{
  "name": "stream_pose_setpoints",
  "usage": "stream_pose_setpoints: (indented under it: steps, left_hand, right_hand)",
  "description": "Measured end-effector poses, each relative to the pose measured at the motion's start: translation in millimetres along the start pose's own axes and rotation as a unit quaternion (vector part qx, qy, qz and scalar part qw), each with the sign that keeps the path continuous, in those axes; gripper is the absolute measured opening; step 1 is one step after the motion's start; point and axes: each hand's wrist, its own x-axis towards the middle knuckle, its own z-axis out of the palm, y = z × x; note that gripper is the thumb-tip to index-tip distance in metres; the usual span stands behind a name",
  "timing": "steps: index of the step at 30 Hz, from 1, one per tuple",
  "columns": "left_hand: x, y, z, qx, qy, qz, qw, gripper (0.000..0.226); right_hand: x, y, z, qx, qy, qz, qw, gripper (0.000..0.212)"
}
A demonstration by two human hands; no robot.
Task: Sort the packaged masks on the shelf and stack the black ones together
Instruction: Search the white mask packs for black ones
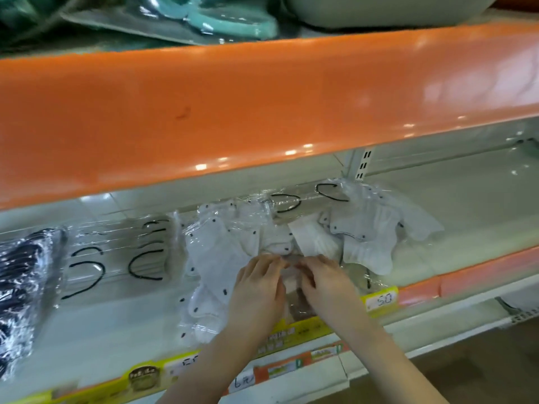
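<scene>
- Both hands were down on the shelf (122,330), working side by side just behind the yellow price strip (382,300) on its front edge.
- The left hand (258,290) lay palm-down with its fingers (262,262) curled onto a clear mask packet (291,282); whether they pinched the film or only pressed on it could not be told.
- The right hand (326,282) sat just beside the left one, its fingers (309,271) bent over the same packet, fingertips of the two hands nearly meeting; the grip was too blurred to call.
- White masks in clear wrappers (215,258) fanned out just left of the hands, black dots along their edges.
- More white masks (367,237) were heaped behind and to the right of the hands, overlapping one another.
- The black masks (17,287), in shiny wrap, lay at the far left end of the shelf, well apart from the hands and partly cut off by the picture's edge.
- Between the black masks and the left-hand white ones lay clear packets with black ear loops (87,272) showing through.
- Above it all ran a wide orange shelf edge (262,112), with teal goods in plastic (227,21) on the level over it.
- A handwritten price tag (243,383) sat on the front rail near the left forearm.
</scene>
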Motion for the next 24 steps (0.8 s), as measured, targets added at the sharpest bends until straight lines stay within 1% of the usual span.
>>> stream_pose_setpoints:
  steps: [6, 11, 14, 17, 18, 20, 24]
  left_hand:
    - [2, 24, 22, 0.033, -0.037, 0.004, 0.999, 0.034]
    - [3, 30, 33, 0.095, -0.059, -0.02, 0.994, 0.036]
    - [1, 26, 40, 0.098, -0.044, -0.037, 0.993, 0.033]
    - [-1, 21, 44, 0.088, -0.035, -0.064, 0.993, 0.036]
    - [-2, 20, 45, 0.079, -0.034, -0.072, 0.994, 0.035]
    - [-4, 18, 46, 0.055, -0.024, -0.084, 0.995, 0.028]
    - [-5, 21, 44, 0.032, -0.017, -0.106, 0.994, 0.034]
  right_hand:
    - [-7, 37, -20, -0.069, -0.091, -0.003, 0.993, 0.029]
    - [-10, 49, -24, -0.092, -0.093, -0.013, 0.991, 0.052]
    - [-9, 54, -23, -0.099, -0.088, -0.024, 0.991, 0.063]
    - [-5, 55, -22, -0.117, -0.103, -0.024, 0.987, 0.068]
    - [-3, 55, -22, -0.121, -0.108, -0.023, 0.987, 0.068]
    - [-1, 56, -22, -0.124, -0.103, -0.022, 0.987, 0.064]
    - [2, 59, -19, -0.117, -0.059, -0.022, 0.991, 0.047]
